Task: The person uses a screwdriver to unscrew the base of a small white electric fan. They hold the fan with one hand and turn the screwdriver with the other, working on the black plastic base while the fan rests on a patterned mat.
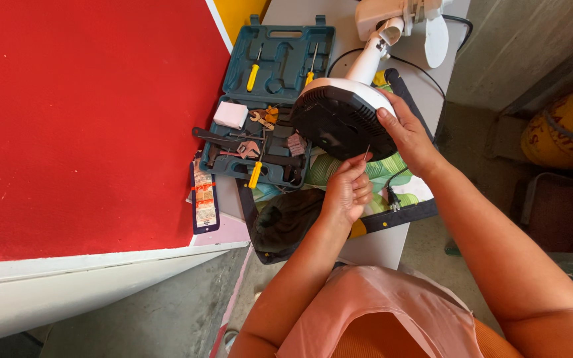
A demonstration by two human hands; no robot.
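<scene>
A white fan lies tipped on the table, its round dark base (pixel 339 122) turned up toward me. My right hand (pixel 409 132) grips the right rim of that base. My left hand (pixel 347 189) is just below the base, its fingers pinched on a thin metal tool or screw (pixel 367 152) whose tip points up at the underside. The fan's white neck (pixel 369 58) and motor housing (pixel 392 14) stretch away to the top right. Its black cord and plug (pixel 392 197) lie on a leaf-patterned mat (pixel 392 176).
An open teal tool case (pixel 274 99) left of the fan holds yellow-handled screwdrivers, a wrench, pliers and a white box. A dark cloth (pixel 286 222) lies under my left wrist. A red panel (pixel 87 119) fills the left side. A yellow drum (pixel 565 126) stands at right.
</scene>
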